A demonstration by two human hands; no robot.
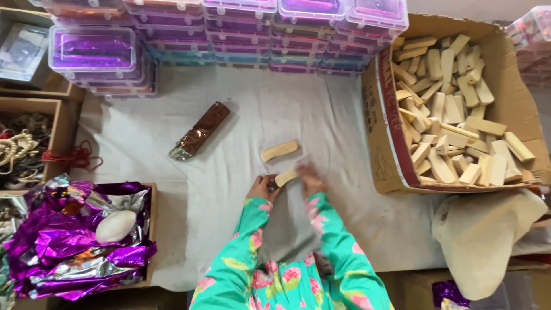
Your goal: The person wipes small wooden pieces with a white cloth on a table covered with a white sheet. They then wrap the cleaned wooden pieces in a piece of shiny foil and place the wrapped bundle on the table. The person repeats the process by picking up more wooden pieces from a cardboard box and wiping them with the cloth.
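Note:
My left hand (262,187) and my right hand (310,178) meet over the white cloth and hold one small pale wooden block (286,177) between them, with a dark bit at its left end. The right hand is blurred by motion. A second wooden block (279,150) lies loose on the cloth just above the hands. Further left lies a block wrapped in brown shiny foil (201,130). Both my sleeves are green with pink flowers.
A cardboard box (383,143) full of wooden blocks stands at the right. Stacked clear plastic cases with purple contents (92,49) line the back. A box of purple and silver foil sheets (74,241) with a white oval piece (115,226) sits at the left. Beads fill another box (23,149).

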